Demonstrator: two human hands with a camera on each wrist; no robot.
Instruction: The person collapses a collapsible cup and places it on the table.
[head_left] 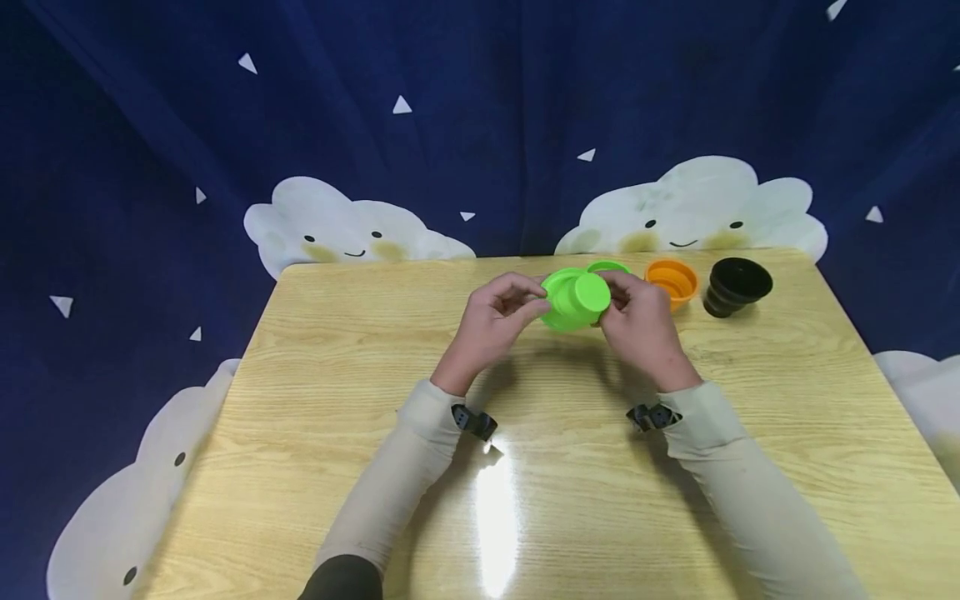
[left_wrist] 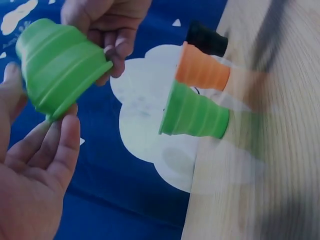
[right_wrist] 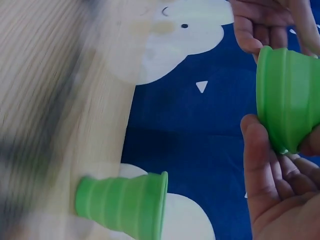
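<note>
Head view: left hand and right hand both gripping green cup above tabletop. Ribbed wall looking light, soft, likely folding if squeezed; rim probably offering firmest hold.

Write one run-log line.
Left hand, right hand: hold ribbed green cup above wooden table; standing: second ribbed green cup, ribbed orange cup, ribbed black cup

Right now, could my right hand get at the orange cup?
Probably, but it looks busy: your right hand is holding a green cup, so it would likely need to let go first. The orange cup stands just beyond that hand, with nothing visible between.
</note>
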